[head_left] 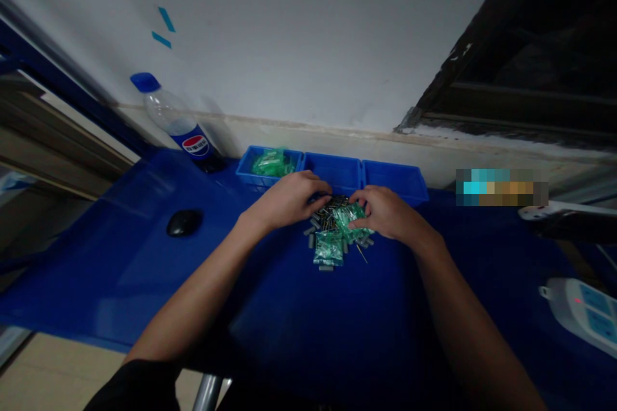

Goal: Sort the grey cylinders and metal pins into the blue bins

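Observation:
A heap of thin dark and brass-coloured metal pieces [329, 218], like screws or drill bits, lies on the blue table with grey plugs [326, 268] around it. Small green plastic packets [328, 249] rest on the heap. My left hand [299, 195] reaches the heap's far left side, its thumb and fingers curved but apart, with nothing visible between them. On the right, my right hand [388, 210] has thumb and fingers bent around the edge of a green packet [351, 218]. Some of its fingertips are hidden.
Three joined blue bins stand behind the heap; the left bin [243, 173] holds green packets. A Pepsi bottle [193, 141] and a black mouse [184, 223] are to the left. A white power strip [581, 311] lies at the right. The wall [308, 38] rises behind.

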Available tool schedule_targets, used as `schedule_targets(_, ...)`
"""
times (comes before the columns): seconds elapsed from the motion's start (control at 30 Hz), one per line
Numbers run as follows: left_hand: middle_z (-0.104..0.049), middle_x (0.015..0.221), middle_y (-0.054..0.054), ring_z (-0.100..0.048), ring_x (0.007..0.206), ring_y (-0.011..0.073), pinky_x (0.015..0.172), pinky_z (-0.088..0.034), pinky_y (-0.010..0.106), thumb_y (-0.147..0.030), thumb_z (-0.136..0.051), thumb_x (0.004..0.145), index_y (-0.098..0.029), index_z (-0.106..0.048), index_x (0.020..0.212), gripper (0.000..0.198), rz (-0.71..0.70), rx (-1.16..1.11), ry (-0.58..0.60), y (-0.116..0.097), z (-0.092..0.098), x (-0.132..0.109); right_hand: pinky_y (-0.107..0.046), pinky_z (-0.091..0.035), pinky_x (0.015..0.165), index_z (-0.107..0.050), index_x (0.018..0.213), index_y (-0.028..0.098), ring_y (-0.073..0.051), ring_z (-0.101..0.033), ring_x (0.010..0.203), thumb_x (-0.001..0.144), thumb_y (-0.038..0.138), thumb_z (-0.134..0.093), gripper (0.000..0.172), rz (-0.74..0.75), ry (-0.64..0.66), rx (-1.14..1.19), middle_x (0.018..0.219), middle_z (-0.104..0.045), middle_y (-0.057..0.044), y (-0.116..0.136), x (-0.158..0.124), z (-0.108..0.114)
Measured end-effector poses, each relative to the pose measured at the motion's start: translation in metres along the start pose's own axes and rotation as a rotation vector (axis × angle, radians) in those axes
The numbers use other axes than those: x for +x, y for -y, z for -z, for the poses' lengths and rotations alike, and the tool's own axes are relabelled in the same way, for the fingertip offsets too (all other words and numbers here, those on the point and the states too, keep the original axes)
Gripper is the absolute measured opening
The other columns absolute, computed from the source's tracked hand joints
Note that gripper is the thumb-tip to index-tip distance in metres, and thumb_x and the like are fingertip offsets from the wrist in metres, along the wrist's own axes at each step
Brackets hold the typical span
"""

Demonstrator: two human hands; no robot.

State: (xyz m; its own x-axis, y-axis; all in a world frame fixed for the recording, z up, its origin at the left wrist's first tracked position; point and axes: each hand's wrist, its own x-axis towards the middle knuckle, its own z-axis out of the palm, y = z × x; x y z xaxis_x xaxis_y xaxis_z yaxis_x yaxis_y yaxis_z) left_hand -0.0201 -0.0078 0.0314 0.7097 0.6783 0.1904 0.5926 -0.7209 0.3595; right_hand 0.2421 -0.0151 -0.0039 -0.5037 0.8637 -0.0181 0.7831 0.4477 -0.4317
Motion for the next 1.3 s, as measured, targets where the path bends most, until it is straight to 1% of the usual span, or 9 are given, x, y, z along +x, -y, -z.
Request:
schedule_targets(0.3,-0.078,0.111,0.012,-0.074,0.105,0.0243,0.094,-0.057,0.039,-0.026,-0.058,0.102,-0.017,-0.076,0.12,0.026,0.014,-0.005,-0.026,0.002,0.004,-0.002,-0.036,-0.043,0.065,-0.066,0.095,0.022,-0.024,-0.064,0.076,0.075,0.03,-0.081,0.027,-0.018,-0.04,0.071,0.08,-0.068,-0.004,0.005,0.001,0.006)
schedule_targets(0.47,-0.079,0.115,0.01,-0.074,0.105,0.0242,0.095,-0.056,0.039,-0.033,-0.059,0.104,-0.017,-0.075,0.12,0.028,0.045,-0.098,-0.067,-0.002,0.007,-0.001,-0.034,-0.046,0.058,-0.062,0.089,0.023,-0.021,-0.067,0.065,0.079,0.037,-0.081,0.025,-0.105,0.034,0.461,0.07,-0.071,-0.001,0.018,-0.001,0.022)
schedule_targets(0.63,-0.081,0.103,0.007,-0.075,0.092,0.0195,0.083,-0.057,0.031,-0.035,-0.066,0.099,-0.018,-0.075,0.115,0.025,0.086,-0.329,-0.094,-0.009,0.01,0.0,-0.038,-0.058,0.07,-0.069,0.1,0.023,-0.025,-0.076,0.079,0.079,0.042,-0.082,0.031,-0.158,-0.042,0.785,0.082,-0.079,-0.004,0.025,-0.002,0.029)
schedule_targets(0.83,-0.08,0.095,0.004,-0.073,0.082,0.016,0.075,-0.057,0.028,-0.031,-0.062,0.099,-0.018,-0.077,0.1,0.02,0.149,-0.414,-0.159,-0.012,0.011,0.0,-0.045,-0.062,0.083,-0.073,0.102,0.023,-0.026,-0.078,0.088,0.077,0.04,-0.084,0.032,-0.147,-0.13,0.889,0.095,-0.081,-0.007,0.032,0.005,0.021)
schedule_targets(0.97,-0.082,0.1,0.007,-0.074,0.082,0.0194,0.076,-0.057,0.031,-0.033,-0.067,0.096,-0.019,-0.081,0.104,0.021,0.277,-0.166,-0.347,0.0,0.023,-0.006,-0.047,-0.062,0.086,-0.072,0.104,0.023,-0.028,-0.078,0.094,0.08,0.04,-0.08,0.03,-0.131,-0.167,0.75,0.1,-0.081,-0.009,0.028,0.006,0.019)
schedule_targets(1.1,-0.08,0.111,0.011,-0.076,0.097,0.0279,0.087,-0.058,0.039,-0.028,-0.063,0.097,-0.02,-0.082,0.11,0.024,0.434,0.203,-0.463,0.023,0.033,-0.016,-0.042,-0.058,0.07,-0.07,0.09,0.023,-0.026,-0.074,0.076,0.079,0.039,-0.079,0.021,-0.134,-0.096,0.366,0.082,-0.077,-0.007,0.013,-0.003,0.018)
schedule_targets(1.2,-0.078,0.117,0.014,-0.074,0.102,0.0338,0.085,-0.06,0.045,-0.02,-0.062,0.094,-0.021,-0.082,0.112,0.028,0.582,0.375,-0.348,0.039,0.032,-0.023,-0.039,-0.049,0.063,-0.065,0.083,0.024,-0.025,-0.07,0.072,0.074,0.039,-0.083,0.025,-0.114,-0.036,0.077,0.079,-0.074,-0.006,0.003,-0.01,0.012)
schedule_targets(1.27,-0.079,0.112,0.015,-0.074,0.102,0.035,0.085,-0.061,0.047,-0.016,-0.064,0.089,-0.021,-0.082,0.112,0.03,0.602,0.426,-0.213,0.045,0.029,-0.026,-0.037,-0.044,0.06,-0.062,0.08,0.024,-0.025,-0.068,0.072,0.073,0.038,-0.083,0.026,-0.093,0.008,0.008,0.078,-0.072,-0.005,-0.001,-0.011,0.006)
schedule_targets(1.3,-0.079,0.11,0.014,-0.073,0.102,0.0343,0.085,-0.062,0.046,-0.016,-0.065,0.087,-0.022,-0.082,0.111,0.03,0.589,0.443,-0.184,0.046,0.027,-0.026,-0.036,-0.042,0.06,-0.06,0.079,0.025,-0.024,-0.067,0.07,0.073,0.036,-0.083,0.026,-0.085,0.026,0.008,0.077,-0.071,-0.004,-0.002,-0.01,0.004)
